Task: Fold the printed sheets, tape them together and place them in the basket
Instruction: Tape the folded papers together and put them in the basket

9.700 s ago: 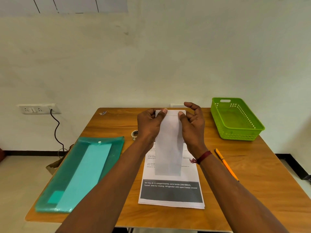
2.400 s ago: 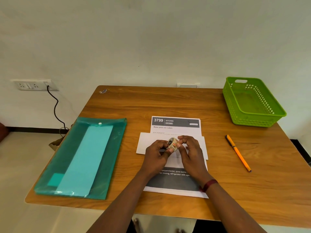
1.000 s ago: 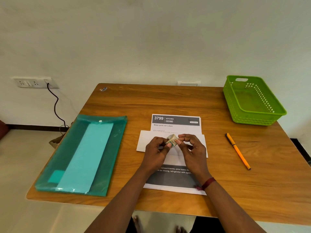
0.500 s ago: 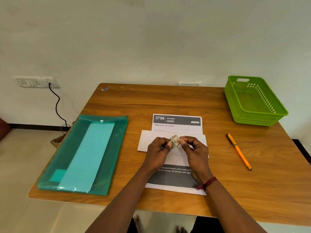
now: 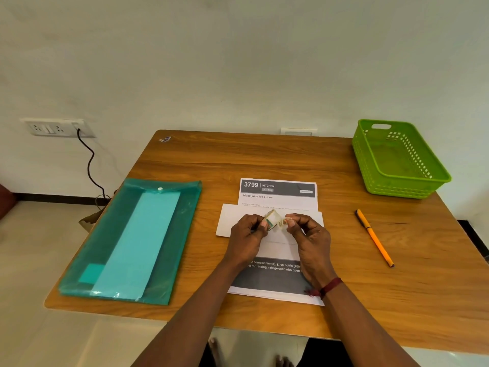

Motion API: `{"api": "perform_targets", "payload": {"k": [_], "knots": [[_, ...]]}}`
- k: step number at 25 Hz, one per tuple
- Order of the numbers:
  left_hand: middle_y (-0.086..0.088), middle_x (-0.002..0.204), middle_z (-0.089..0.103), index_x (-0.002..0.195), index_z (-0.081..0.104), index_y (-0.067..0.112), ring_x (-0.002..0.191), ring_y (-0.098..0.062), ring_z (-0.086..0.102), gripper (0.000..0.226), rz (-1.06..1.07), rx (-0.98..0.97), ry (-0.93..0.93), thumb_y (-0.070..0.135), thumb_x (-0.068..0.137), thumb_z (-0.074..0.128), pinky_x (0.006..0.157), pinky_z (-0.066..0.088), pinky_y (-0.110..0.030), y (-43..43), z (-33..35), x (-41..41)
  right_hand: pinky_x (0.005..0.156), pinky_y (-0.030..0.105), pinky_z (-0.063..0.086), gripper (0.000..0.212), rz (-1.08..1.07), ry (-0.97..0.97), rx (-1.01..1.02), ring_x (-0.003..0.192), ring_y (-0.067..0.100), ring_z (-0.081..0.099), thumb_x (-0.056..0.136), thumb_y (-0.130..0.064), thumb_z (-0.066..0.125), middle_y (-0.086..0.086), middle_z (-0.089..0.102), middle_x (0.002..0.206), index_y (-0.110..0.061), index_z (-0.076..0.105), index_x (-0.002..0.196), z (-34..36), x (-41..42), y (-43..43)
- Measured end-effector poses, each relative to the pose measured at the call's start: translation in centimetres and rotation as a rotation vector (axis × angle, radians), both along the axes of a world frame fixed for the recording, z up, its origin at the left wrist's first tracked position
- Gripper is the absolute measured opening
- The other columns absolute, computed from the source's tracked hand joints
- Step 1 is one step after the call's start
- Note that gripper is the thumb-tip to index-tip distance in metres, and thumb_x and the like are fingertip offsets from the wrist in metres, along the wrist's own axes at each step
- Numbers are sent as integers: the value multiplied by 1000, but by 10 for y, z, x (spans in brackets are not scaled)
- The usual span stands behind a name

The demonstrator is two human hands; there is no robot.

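Note:
A small tape roll [image 5: 271, 219] is held up between both hands over the papers. My left hand [image 5: 247, 235] grips the roll. My right hand [image 5: 308, 235] pinches the loose tape end [image 5: 282, 222] just right of the roll. Under the hands a folded white sheet [image 5: 229, 221] lies crosswise on a stack of printed sheets [image 5: 277, 193] headed "3799 KITCHEN". The green plastic basket [image 5: 375, 176] stands at the table's far right corner and holds nothing I can see.
A teal plastic envelope folder [image 5: 135, 239] lies on the left half of the wooden table [image 5: 264, 154]. An orange pen [image 5: 374, 237] lies right of the papers. A wall socket with a black cable [image 5: 88, 165] is on the left wall.
Over ten seconds the folded sheet went from my raised hands down onto the stack, and both hands took the tape roll. In the last second my right fingers drew slightly right of the roll.

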State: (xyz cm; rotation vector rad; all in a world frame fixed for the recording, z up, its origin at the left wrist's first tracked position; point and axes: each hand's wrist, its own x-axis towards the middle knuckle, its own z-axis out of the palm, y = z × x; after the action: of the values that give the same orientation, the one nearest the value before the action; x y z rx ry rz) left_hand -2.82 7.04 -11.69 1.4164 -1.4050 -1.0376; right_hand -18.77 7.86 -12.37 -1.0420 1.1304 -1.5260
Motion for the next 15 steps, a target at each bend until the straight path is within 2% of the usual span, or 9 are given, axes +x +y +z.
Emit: {"api": "perform_targets", "payload": {"k": [4, 7, 9, 12, 15], "knots": [[-6, 108, 68, 104, 68, 11, 102, -21, 63, 11, 17, 86, 111, 13, 97, 59, 85, 57, -35, 0, 7, -1, 77, 27, 56, 13, 3, -68, 26, 87, 17, 69, 77, -17, 76, 8, 76, 92, -11, 76, 89, 1, -3, 2], [-5, 109, 67, 105, 68, 10, 101, -20, 65, 13, -8, 98, 191, 16, 96, 62, 79, 60, -36, -5, 18, 2, 76, 24, 56, 15, 19, -71, 36, 89, 19, 71, 76, -16, 77, 10, 76, 94, -12, 77, 91, 1, -2, 3], [-3, 108, 65, 100, 69, 17, 95, -20, 65, 8, 16, 0, 62, 16, 92, 67, 76, 60, -35, -16, 28, 9, 77, 23, 56, 17, 17, -70, 39, 91, 20, 71, 77, -14, 77, 9, 76, 95, -10, 77, 93, 0, -2, 4], [-4, 108, 65, 103, 72, 18, 90, -19, 63, 15, 70, -150, -278, 19, 89, 71, 75, 51, -23, -41, 36, 31, 76, 20, 55, 19, 24, -54, 40, 92, 19, 72, 76, -15, 77, 7, 76, 96, -10, 77, 94, 1, -1, 4], [-5, 118, 63, 112, 71, 17, 98, -22, 61, 21, 152, -130, -540, 19, 91, 68, 82, 49, -30, -63, 35, 59, 76, 20, 55, 23, 33, -57, 59, 93, 19, 72, 75, -18, 79, 7, 76, 97, -12, 77, 97, 0, 0, 4]]}}
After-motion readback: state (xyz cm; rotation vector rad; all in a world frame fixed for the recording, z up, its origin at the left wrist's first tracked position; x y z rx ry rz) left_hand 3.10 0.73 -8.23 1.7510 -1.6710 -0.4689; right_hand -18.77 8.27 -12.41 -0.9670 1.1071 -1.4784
